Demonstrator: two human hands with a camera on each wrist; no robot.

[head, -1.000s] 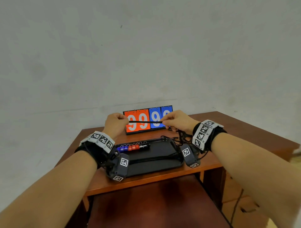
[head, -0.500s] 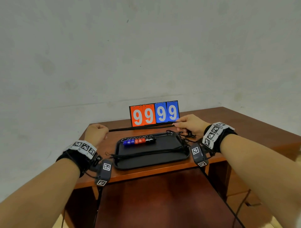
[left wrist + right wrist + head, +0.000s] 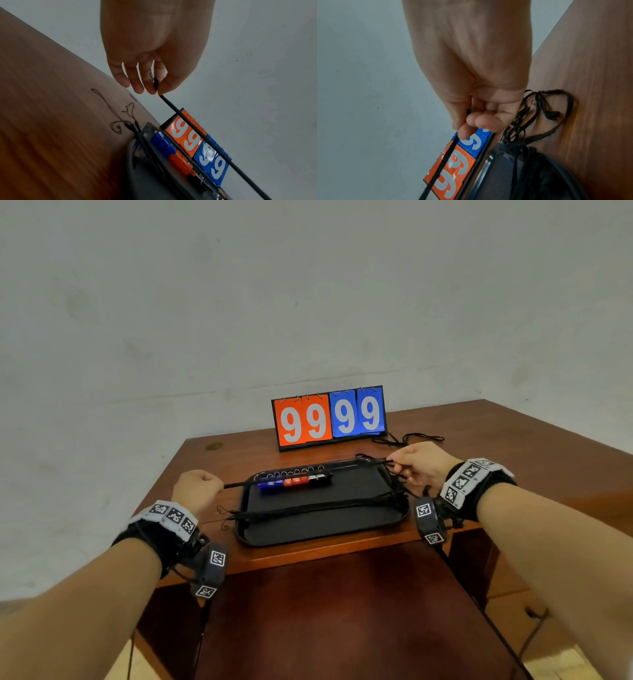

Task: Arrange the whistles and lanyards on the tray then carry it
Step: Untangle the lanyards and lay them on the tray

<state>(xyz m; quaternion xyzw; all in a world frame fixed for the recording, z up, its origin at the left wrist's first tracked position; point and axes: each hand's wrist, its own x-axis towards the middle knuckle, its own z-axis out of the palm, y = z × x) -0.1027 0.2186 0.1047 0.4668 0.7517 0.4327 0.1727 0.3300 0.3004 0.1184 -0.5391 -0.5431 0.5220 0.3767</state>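
A black tray [image 3: 318,530] lies on the wooden table [image 3: 226,460]. Blue, red and black whistles [image 3: 294,480] sit in a row along its far edge. Several black lanyards [image 3: 318,506] lie stretched across the tray's middle. One more black lanyard [image 3: 239,483] is held taut over the whistles. My left hand [image 3: 197,489] pinches its left end [image 3: 156,84] beside the tray. My right hand [image 3: 416,462] pinches its right end [image 3: 453,146] above the tray's far right corner.
A flip scoreboard [image 3: 329,417] reading 99 99 stands behind the tray. Loose black cords [image 3: 409,438] lie on the table to its right, and thin cord ends [image 3: 222,513] trail off the tray's left side. A grey wall rises behind.
Both hands have moved apart and come down with the taut lanyard, from in front of the scoreboard to just above the whistle row.
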